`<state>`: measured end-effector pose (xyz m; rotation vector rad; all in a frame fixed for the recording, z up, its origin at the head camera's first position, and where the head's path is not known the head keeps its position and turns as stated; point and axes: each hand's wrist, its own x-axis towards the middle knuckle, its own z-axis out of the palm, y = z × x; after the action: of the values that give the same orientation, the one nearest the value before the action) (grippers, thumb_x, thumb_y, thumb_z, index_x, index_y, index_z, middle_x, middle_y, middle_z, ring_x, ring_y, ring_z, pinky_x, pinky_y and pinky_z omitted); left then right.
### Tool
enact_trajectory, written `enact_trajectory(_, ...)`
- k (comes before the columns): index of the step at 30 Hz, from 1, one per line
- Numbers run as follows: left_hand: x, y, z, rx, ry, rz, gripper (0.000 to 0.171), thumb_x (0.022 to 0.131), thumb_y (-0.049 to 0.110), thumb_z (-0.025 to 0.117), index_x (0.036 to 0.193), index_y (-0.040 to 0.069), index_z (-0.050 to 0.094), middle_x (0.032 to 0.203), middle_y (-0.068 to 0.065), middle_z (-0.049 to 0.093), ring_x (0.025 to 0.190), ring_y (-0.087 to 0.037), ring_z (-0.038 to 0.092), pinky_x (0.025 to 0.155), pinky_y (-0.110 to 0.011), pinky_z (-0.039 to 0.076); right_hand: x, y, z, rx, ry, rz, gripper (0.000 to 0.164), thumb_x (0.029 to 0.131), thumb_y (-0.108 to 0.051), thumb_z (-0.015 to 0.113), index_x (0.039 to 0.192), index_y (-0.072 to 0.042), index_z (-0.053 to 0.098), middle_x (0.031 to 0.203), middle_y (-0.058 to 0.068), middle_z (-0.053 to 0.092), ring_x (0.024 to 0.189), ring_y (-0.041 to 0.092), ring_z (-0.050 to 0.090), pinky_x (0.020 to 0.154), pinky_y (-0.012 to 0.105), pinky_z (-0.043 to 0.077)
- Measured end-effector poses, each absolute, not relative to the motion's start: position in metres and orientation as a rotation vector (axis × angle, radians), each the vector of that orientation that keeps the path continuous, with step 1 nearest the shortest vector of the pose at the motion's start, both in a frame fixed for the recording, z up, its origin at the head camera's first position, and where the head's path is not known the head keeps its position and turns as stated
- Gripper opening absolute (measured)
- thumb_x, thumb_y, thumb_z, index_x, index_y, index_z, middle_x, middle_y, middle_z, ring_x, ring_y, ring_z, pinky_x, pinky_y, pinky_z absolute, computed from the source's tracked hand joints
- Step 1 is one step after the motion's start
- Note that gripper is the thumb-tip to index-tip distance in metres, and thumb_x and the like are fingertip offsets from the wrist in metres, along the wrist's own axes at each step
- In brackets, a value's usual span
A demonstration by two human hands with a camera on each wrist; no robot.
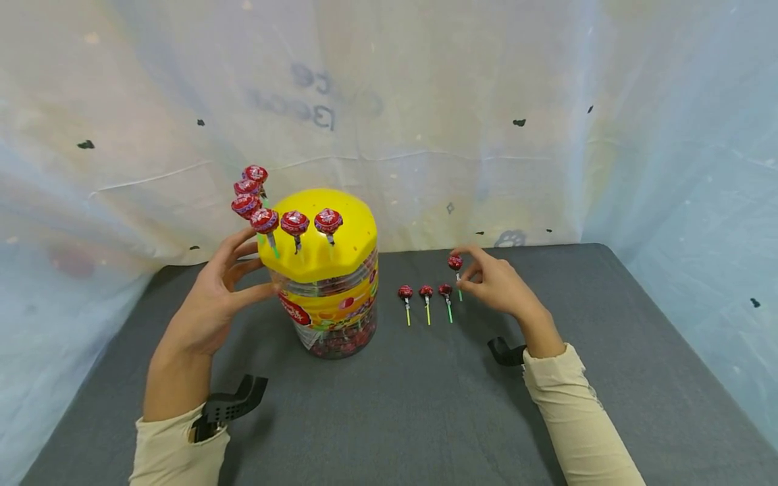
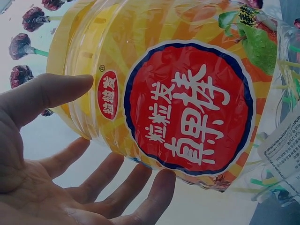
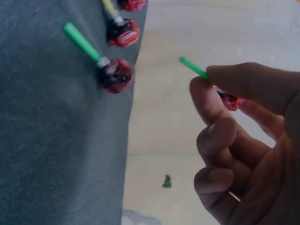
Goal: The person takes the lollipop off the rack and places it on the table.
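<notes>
A clear plastic jar with a yellow-and-red label stands on the table, lollipops showing inside its lower part. Several red-wrapped lollipops stick up along the front and left edges of its yellow lid. My left hand rests against the jar's left side, thumb at the front and relaxed fingers spread toward the back; the label's red circle faces the left wrist view. To the right, my right hand pinches a lollipop by its green stick between thumb and index finger, head up.
Three lollipops lie in a row on the dark grey table, between the jar and my right hand, sticks toward me. A pale sheet hangs behind the table and round its sides. Black mounts are strapped to both wrists.
</notes>
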<state>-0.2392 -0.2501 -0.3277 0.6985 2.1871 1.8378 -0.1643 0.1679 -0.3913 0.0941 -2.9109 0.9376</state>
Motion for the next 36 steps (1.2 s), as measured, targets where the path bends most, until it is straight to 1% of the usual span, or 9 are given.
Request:
enact_trajectory(7,-0.239,-0.249,-0.329,0.709,2.167,1.851,0.081,0.091,0.001,0.068,0.156,0.030,0.029,0.147,0.000,0.030,0.125,-0.019,0.038,0.084,-0.020,0.051,-0.165,0.176,-0.400,0.003,-2.996,0.947,0.051,0.092,-0.012,0.070,0.139,-0.013,0.050,0.092,0.007,0.073,0.069,0.014,0.064,0.063,0.033,0.049)
enact_trajectory(13,-0.240,-0.250,-0.331,0.704,2.163,1.857,0.081,0.091,0.001,0.068,0.156,0.030,0.028,0.147,0.000,0.030,0.124,-0.019,0.038,0.084,-0.020,0.051,-0.167,0.181,-0.408,-0.026,-3.062,0.974,0.050,0.092,-0.013,0.069,0.139,-0.011,0.050,0.093,0.009,0.073,0.068,0.015,0.062,0.062,0.031,0.045)
enact_trajectory(24,-0.241,-0.252,-0.333,0.714,2.135,1.861,0.082,0.092,0.000,0.067,0.157,0.029,0.027,0.148,0.002,0.031,0.124,-0.017,0.039,0.085,-0.020,0.051,-0.172,0.187,-0.423,-0.035,-3.144,0.970,0.051,0.092,-0.014,0.070,0.139,-0.010,0.050,0.090,0.006,0.073,0.068,0.014,0.060,0.064,0.031,0.045)
enact_trajectory(30,-0.244,-0.253,-0.330,0.710,2.169,1.829,0.082,0.092,0.002,0.068,0.157,0.030,0.027,0.151,-0.002,0.029,0.126,-0.020,0.037,0.084,-0.018,0.051,-0.173,0.186,-0.427,-0.039,-3.153,0.972,0.052,0.091,-0.016,0.071,0.139,-0.011,0.052,0.090,0.004,0.074,0.069,0.013,0.060,0.066,0.030,0.046)
enact_trajectory(36,-0.244,-0.252,-0.330,0.670,2.188,1.820,0.083,0.091,0.003,0.069,0.156,0.031,0.027,0.153,-0.004,0.026,0.127,-0.020,0.035,0.085,-0.019,0.050,-0.174,0.189,-0.429,-0.053,-3.176,0.966,0.053,0.091,-0.015,0.071,0.140,-0.008,0.052,0.089,0.005,0.073,0.068,0.013,0.058,0.064,0.029,0.045)
